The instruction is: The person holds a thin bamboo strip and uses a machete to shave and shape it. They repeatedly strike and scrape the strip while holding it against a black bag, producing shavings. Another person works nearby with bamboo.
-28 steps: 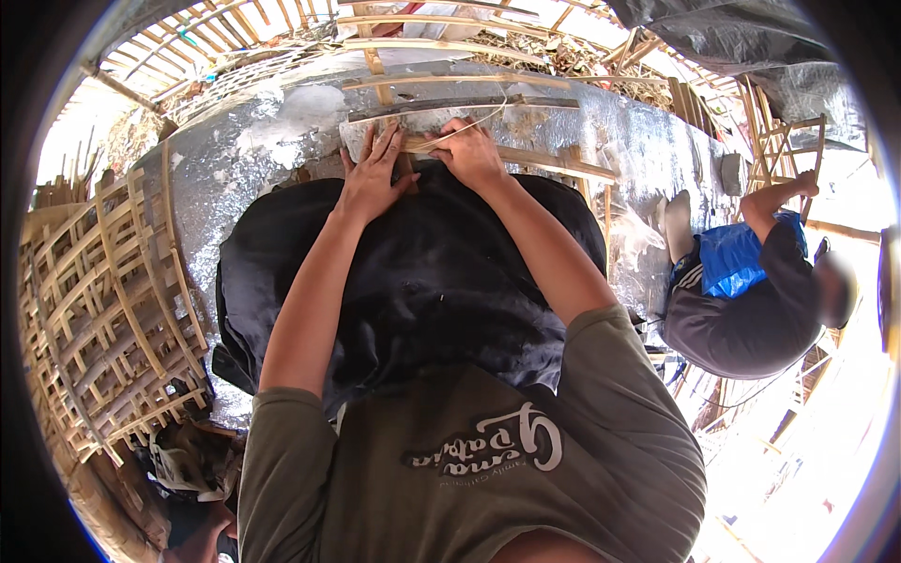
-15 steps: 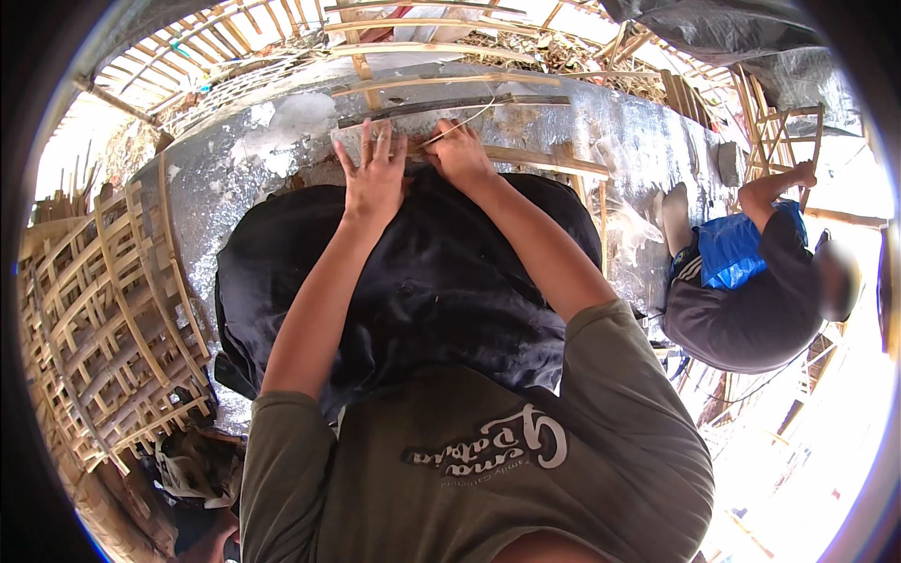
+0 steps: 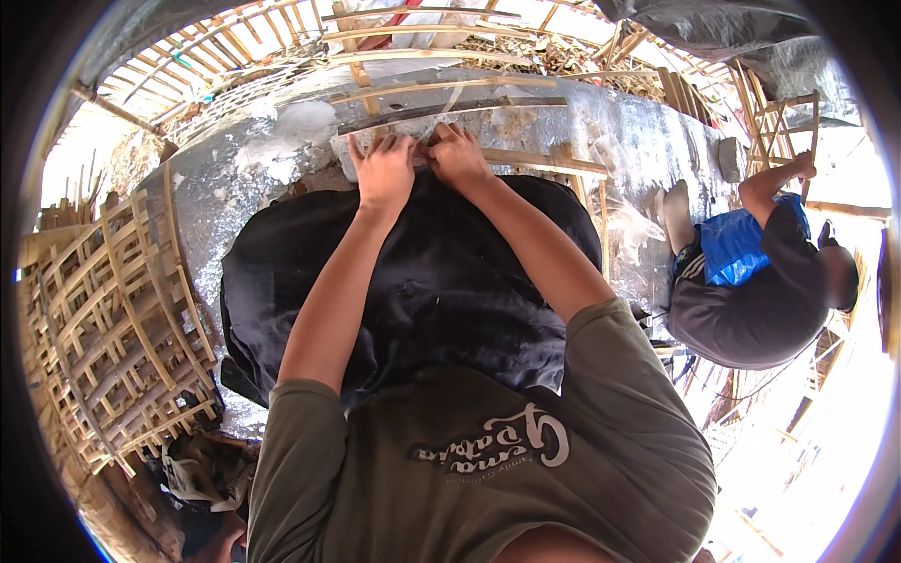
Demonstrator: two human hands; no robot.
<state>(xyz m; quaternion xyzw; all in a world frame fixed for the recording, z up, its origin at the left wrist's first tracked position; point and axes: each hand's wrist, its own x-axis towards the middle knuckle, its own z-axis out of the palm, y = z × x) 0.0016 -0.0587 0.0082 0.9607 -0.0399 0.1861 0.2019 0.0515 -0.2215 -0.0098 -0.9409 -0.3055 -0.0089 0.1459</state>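
Left grip (image 3: 385,174): the fingers are bent and bunched toward the right, the little finger standing out to the left; the thumb is hidden, so whether it pinches anything I cannot tell.
Right grip (image 3: 457,158): curled, fingertips turned inward just beside the left hand's; what lies between them is too small and covered to tell.
Pale slat (image 3: 549,162): reaches out to the right from beside the right grip, lying nearly level, its near end hidden by the hand.
Dark strip (image 3: 511,102): just beyond the fingertips, crosswise, tilted slightly up to the right.
Farther slats (image 3: 450,85): light-coloured, spaced apart above the dark strip, also lying crosswise.
Black cloth (image 3: 441,267): spread over the lap beneath both forearms, creased, its upper edge just below the hands.
Olive shirt (image 3: 488,488): short-sleeved, with pale lettering across the chest.
Grey ground (image 3: 648,131): blotched with white, around the cloth.
Woven panel (image 3: 122,324): open bamboo lattice, well to the left.
Other person (image 3: 751,319): at the right in dark clothing, a blue sheet (image 3: 735,246) over the lap, one hand near a wooden frame (image 3: 788,131).
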